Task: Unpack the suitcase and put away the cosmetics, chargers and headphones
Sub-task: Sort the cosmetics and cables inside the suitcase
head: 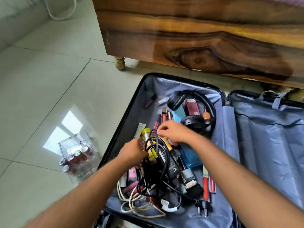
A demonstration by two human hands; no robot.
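An open black suitcase (141, 89) with grey lining lies on the floor. Its left half holds black headphones (195, 99), lip glosses, tubes, a blue perfume bottle (190, 155), a black charger brick with tangled black cables (162, 160) and white cables (139, 204). My left hand (133, 153) grips the black cables beside a yellow-capped tube (145, 132). My right hand (174, 130) reaches over the pile, its curled fingers pinching at the top of the cables; what it holds is hard to tell.
A clear plastic organiser box (79, 155) with several small red bottles stands on the tiled floor left of the suitcase. A dark wooden bed frame (197, 38) with a turned leg (119, 63) rises right behind the case. The suitcase's right half (266, 145) shows only lining.
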